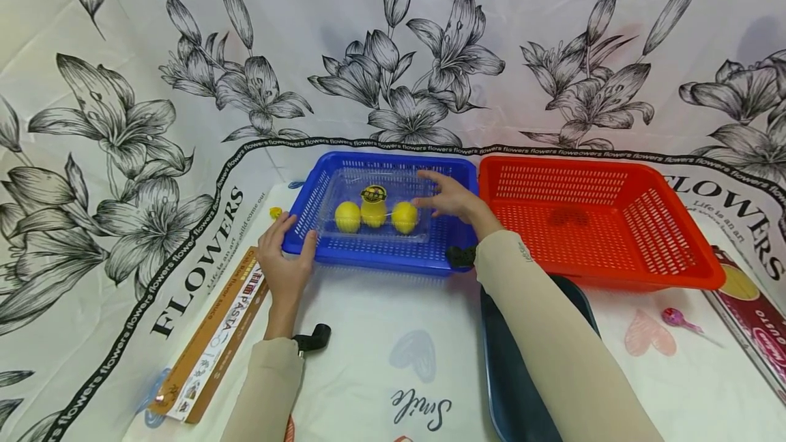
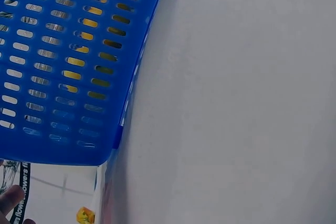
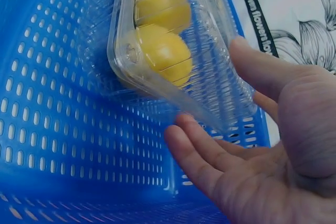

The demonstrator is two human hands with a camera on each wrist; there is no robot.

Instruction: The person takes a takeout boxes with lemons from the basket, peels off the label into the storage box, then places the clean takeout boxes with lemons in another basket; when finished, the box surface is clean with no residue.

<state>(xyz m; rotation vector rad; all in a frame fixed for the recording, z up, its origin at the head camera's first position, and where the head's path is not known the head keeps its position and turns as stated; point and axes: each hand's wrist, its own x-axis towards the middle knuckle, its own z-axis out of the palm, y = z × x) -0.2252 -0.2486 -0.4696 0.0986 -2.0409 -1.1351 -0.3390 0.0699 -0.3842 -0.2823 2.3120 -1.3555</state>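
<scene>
- The clear plastic box (image 1: 399, 186) lies inside the blue basket (image 1: 381, 263), three yellow fruits (image 1: 373, 215) within it.
- The right hand (image 1: 456, 198) is at the box's right end, thumb and fingers spread; firm contact I cannot tell.
- The left hand (image 1: 284, 253) is at the basket's left corner, thumb apart from fingers.
- The box looks light, smooth and easily dented; its fruits may roll.
- Both ends seem the best hold, squeezed gently.

Blue basket (image 2: 58, 153) cut off, left wrist view. Right of basket: dark tray (image 1: 511, 380) part-hidden by sleeve (image 1: 559, 333); maroon box (image 1: 752, 319) cut off.
</scene>
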